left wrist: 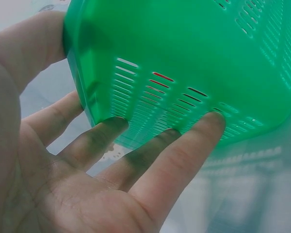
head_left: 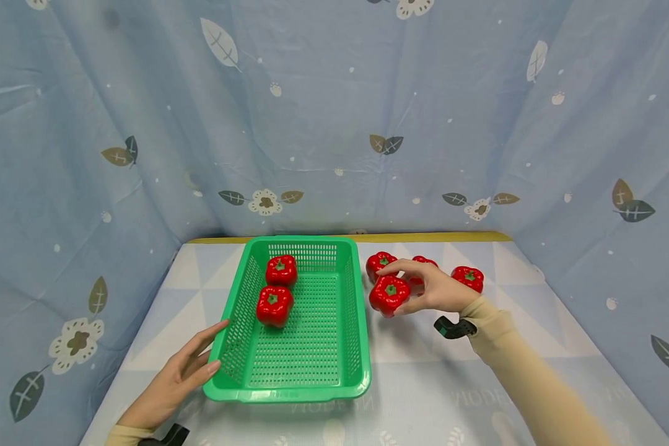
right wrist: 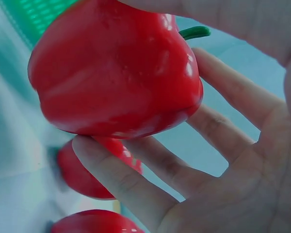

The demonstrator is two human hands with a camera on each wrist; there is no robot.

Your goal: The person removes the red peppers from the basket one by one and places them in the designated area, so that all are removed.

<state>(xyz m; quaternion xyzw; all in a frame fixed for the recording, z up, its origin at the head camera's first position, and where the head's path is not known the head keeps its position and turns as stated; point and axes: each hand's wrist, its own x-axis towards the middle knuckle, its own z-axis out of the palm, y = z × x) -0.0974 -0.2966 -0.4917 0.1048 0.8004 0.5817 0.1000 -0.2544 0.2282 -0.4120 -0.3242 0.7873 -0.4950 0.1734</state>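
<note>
A green perforated basket [head_left: 295, 396] stands on the table with two red bell peppers, one pepper [head_left: 281, 271] behind the other pepper [head_left: 274, 306], along its left side. My left hand [head_left: 173, 375] touches the basket's left outer wall; the wrist view shows its fairly straight fingers [left wrist: 177, 162] against the slots and the thumb by the rim. To the basket's right, my right hand [head_left: 432, 288] holds another red bell pepper [right wrist: 116, 73] between thumb and fingers, its green stem facing up. Behind this hand sit a red pepper [head_left: 380, 263] and a partly hidden pepper [head_left: 425, 261].
One more red pepper [head_left: 467, 279] lies farther right, beyond the right wrist. The table [head_left: 424, 371] has a pale patterned cover and a yellow strip [head_left: 440, 236] along its back edge. Blue patterned curtains [head_left: 334, 124] hang behind and at both sides.
</note>
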